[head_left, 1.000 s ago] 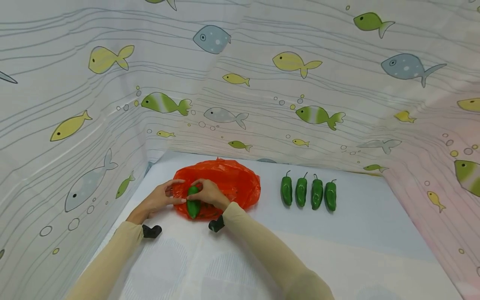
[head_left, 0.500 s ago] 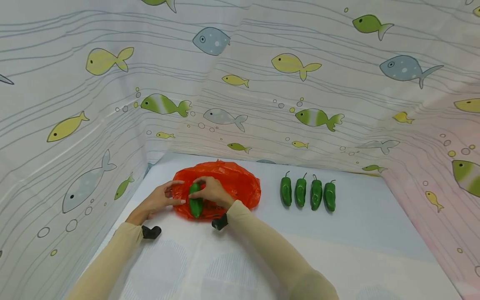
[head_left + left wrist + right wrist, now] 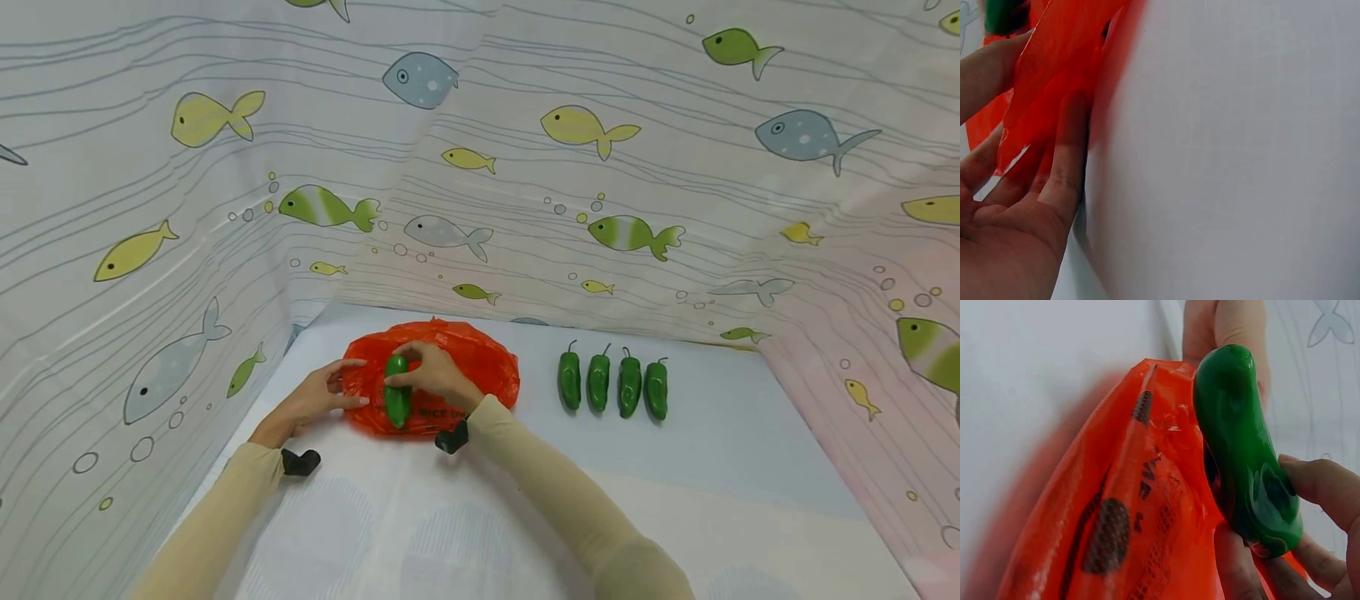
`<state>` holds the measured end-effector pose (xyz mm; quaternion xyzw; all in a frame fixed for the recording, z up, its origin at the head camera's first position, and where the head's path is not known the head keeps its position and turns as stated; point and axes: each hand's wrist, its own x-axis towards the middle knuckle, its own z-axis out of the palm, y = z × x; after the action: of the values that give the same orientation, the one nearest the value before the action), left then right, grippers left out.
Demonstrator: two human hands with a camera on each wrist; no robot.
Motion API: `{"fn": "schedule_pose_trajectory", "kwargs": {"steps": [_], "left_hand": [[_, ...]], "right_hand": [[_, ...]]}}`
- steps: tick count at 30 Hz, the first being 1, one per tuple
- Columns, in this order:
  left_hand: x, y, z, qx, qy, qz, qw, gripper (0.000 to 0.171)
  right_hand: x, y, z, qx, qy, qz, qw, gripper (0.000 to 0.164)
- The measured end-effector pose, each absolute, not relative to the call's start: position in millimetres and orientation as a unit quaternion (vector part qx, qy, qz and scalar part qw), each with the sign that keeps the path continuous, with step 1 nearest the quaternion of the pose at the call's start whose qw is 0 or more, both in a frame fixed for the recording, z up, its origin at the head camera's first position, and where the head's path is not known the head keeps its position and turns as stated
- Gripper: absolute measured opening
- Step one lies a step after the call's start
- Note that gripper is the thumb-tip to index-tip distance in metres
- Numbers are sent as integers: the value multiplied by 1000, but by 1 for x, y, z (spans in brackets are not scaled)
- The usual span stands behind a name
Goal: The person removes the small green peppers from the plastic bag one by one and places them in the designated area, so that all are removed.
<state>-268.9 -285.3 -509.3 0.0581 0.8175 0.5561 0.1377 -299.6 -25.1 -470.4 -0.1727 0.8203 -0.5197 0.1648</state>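
My right hand (image 3: 441,375) pinches a shiny green chili pepper (image 3: 397,404) near its upper end, over the crumpled red plastic bag (image 3: 483,358). In the right wrist view the thumb (image 3: 1325,487) presses one side of the pepper, with fingers on the other. My left hand (image 3: 315,398) is at the bag's left side, thumb and fingers spread apart. The left wrist view shows its fingers (image 3: 1063,175) fairly straight, their ends seen through the thin red film. Dark printing marks the bag's front.
Right of the bag, several green chili peppers (image 3: 598,383) lie side by side in a row, stems pointing away. A white cloth (image 3: 720,475) covers the table. Fish-patterned curtains (image 3: 525,192) enclose the back and both sides.
My right hand has carried the pepper slightly right and upward over the bag. The left hand has stayed at the bag's left side.
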Motion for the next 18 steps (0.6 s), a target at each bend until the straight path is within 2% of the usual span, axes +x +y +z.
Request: {"fn": "schedule_pose_trajectory", "kwargs": {"steps": [7, 18], "left_hand": [[-268, -284, -506, 56, 819, 554, 139, 82], [-269, -284, -510, 57, 817, 557, 134, 82]], "right_hand": [[-299, -16, -463, -199, 812, -523, 164, 58], [-292, -2, -456, -207, 801, -532, 181, 57]]}}
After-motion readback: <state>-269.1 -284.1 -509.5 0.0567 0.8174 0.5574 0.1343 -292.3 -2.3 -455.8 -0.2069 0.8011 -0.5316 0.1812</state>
